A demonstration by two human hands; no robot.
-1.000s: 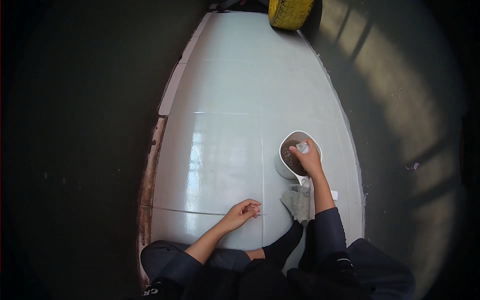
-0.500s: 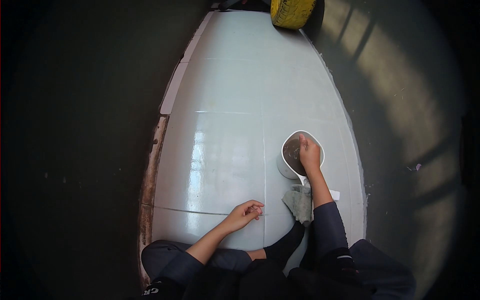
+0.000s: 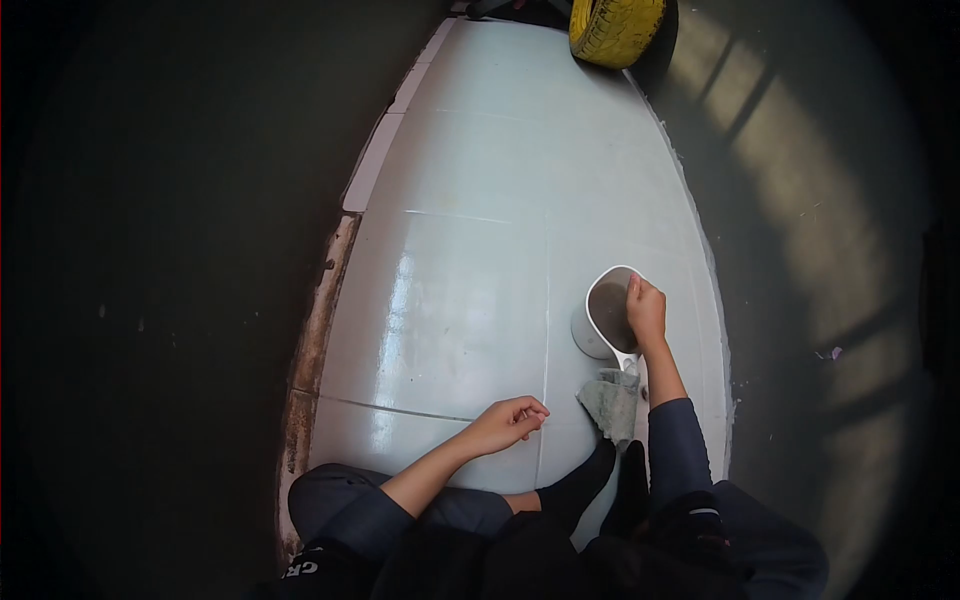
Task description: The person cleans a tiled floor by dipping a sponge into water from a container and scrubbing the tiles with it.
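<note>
The jug (image 3: pixel 585 328) stands upright on the tiles (image 3: pixel 450 300), a bit to the R of centre, w/ its handle (image 3: pixel 628 362) toward the person & brownish liquid (image 3: pixel 610 305) inside; depth is hard to tell. R hand (image 3: pixel 648 308) is at the R side of the mouth, thumb up, the other fingers mostly hidden, so can't tell if it's pinching smth, gripping the rim or just dipping. L hand (image 3: pixel 510 425) is half-curled & slack, a gap btwn thumb & finger, nothing seen in it, near the jug but well apart from it. The step in hand looks like work at or in the liquid w/ 1 hand. To do it well: go gently, fingertips inside the mouth, so drips fall back in the jug & not on the tiles. Best not to lean on the R rim, since weight on 1 side could tip it; the L hand is free to steady the handle. The cloth (image 3: pixel 613 403) lies right by the handle's end (contact unclear), so mind it doesn't snag, & the feet (image 3: pixel 575 492) are near, so a spill could reach them.
</note>
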